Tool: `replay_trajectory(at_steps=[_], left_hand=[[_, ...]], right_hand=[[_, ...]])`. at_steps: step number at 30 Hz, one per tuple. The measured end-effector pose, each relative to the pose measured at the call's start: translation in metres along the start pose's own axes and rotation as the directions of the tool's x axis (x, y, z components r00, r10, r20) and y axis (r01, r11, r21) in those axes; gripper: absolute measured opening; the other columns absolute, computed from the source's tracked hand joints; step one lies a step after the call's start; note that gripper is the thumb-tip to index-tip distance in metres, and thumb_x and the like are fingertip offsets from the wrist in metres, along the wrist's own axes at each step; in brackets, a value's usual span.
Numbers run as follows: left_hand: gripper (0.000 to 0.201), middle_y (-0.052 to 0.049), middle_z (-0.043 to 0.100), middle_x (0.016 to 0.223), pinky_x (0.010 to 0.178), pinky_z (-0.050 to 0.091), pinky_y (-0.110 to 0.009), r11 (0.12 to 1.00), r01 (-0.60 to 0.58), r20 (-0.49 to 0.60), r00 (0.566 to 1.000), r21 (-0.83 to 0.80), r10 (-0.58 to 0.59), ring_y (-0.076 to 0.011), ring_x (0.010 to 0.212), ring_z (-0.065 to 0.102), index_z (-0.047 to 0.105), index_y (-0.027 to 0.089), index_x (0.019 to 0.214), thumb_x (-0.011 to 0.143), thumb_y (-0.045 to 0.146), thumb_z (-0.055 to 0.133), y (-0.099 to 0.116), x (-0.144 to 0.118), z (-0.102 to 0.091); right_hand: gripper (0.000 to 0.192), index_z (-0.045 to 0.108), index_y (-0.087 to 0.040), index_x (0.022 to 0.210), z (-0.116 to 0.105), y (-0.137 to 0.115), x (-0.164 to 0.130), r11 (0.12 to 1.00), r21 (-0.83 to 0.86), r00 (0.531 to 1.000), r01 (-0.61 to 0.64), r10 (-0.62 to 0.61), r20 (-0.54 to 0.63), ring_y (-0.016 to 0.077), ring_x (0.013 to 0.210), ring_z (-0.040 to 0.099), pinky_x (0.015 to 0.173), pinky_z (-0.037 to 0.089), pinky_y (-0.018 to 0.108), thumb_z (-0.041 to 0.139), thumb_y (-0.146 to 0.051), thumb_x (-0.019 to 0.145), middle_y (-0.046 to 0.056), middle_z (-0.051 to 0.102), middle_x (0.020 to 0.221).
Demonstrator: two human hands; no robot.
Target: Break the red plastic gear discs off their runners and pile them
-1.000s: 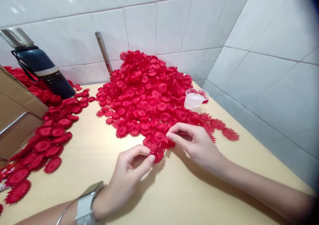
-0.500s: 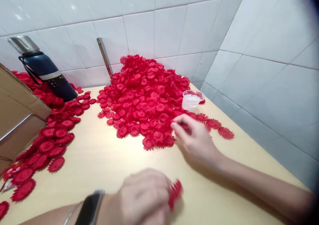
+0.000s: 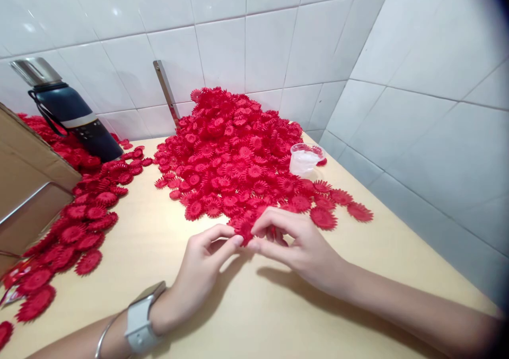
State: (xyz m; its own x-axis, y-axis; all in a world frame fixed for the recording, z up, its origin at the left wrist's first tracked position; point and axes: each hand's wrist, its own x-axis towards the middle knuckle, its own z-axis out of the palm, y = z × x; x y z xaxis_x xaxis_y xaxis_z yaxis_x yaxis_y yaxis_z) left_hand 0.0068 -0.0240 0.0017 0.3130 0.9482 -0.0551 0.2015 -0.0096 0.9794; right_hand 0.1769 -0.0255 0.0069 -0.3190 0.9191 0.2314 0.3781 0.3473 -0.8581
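A big heap of red plastic flower pieces (image 3: 234,147) covers the back of the pale wooden table (image 3: 167,253). At the heap's near edge my left hand (image 3: 201,271) and my right hand (image 3: 296,242) meet, fingertips pinching the same red flower piece (image 3: 244,235). A grey watch and a thin bangle are on my left wrist. Loose flowers lie just right of my right hand.
A second spread of red flower pieces (image 3: 75,231) runs down the left side beside a cardboard box (image 3: 27,184). A dark blue flask (image 3: 71,115) stands at the back left. A small clear plastic cup (image 3: 304,160) sits right of the heap. Tiled walls close the back and right.
My left hand carried a flower piece toward me, then came back to the heap's edge. My right hand moved from the heap down to meet it.
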Motion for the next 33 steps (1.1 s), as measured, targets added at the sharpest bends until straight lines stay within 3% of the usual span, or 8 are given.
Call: replay_trajectory(at_steps=[4,14,21,27,30,33], left_hand=[[0.012,0.000,0.059,0.071,0.063,0.041,-0.021,0.999,-0.012,0.040,0.999,0.046,0.010,-0.0120,0.068,0.052,0.060,0.016,0.071,0.077,0.026,0.056,-0.001,-0.004,0.000],[0.015,-0.001,0.061,0.074,0.064,0.041,-0.021,0.991,-0.026,0.069,0.997,0.130,0.017,-0.0133,0.069,0.053,0.060,0.015,0.074,0.079,0.027,0.053,0.000,-0.005,0.003],[0.015,-0.003,0.063,0.080,0.070,0.043,-0.024,0.995,-0.035,0.079,0.996,0.090,0.028,-0.0153,0.076,0.057,0.060,0.015,0.079,0.081,0.026,0.050,0.000,-0.007,0.000],[0.014,-0.005,0.062,0.083,0.071,0.044,-0.026,0.969,-0.130,0.114,0.988,0.211,0.108,-0.0163,0.077,0.057,0.059,0.016,0.082,0.083,0.024,0.047,0.003,-0.008,-0.001],[0.014,-0.008,0.062,0.083,0.072,0.044,-0.027,0.898,-0.302,0.202,0.948,0.320,0.247,-0.0171,0.078,0.056,0.060,0.013,0.083,0.082,0.016,0.046,0.012,-0.015,-0.002],[0.016,-0.011,0.064,0.081,0.076,0.044,-0.027,0.828,-0.482,0.437,0.835,0.285,0.336,-0.0178,0.079,0.056,0.061,0.010,0.084,0.080,0.009,0.045,0.020,-0.024,-0.002]], right_hand=[[0.010,0.055,-0.015,0.069,0.003,-0.002,-0.001,1.000,0.004,0.999,-0.014,0.013,0.050,0.0094,0.057,0.045,0.050,0.034,0.021,0.064,-0.019,0.070,-0.002,0.052,0.065],[0.011,0.057,-0.016,0.067,0.002,-0.003,-0.003,0.995,0.068,0.993,-0.078,0.071,0.095,0.0096,0.058,0.047,0.051,0.035,0.020,0.052,-0.011,0.076,-0.002,0.054,0.064],[0.012,0.052,-0.016,0.063,-0.006,0.010,0.006,0.996,-0.012,0.979,-0.087,0.083,-0.184,0.0110,0.054,0.047,0.050,0.037,0.022,0.049,-0.010,0.073,-0.001,0.053,0.059],[0.010,0.053,-0.016,0.064,0.000,0.016,0.008,0.995,-0.009,0.967,-0.097,0.092,-0.237,0.0115,0.053,0.048,0.049,0.038,0.023,0.049,-0.011,0.072,-0.001,0.053,0.060],[0.010,0.053,-0.016,0.063,-0.002,0.018,0.009,0.997,-0.026,0.962,-0.079,0.070,-0.265,0.0118,0.053,0.048,0.050,0.038,0.024,0.050,-0.012,0.072,0.000,0.053,0.060],[0.008,0.052,-0.016,0.068,-0.011,0.023,0.013,0.992,-0.007,0.914,-0.130,0.117,-0.389,0.0124,0.054,0.049,0.050,0.040,0.025,0.051,-0.019,0.076,0.000,0.053,0.061]])
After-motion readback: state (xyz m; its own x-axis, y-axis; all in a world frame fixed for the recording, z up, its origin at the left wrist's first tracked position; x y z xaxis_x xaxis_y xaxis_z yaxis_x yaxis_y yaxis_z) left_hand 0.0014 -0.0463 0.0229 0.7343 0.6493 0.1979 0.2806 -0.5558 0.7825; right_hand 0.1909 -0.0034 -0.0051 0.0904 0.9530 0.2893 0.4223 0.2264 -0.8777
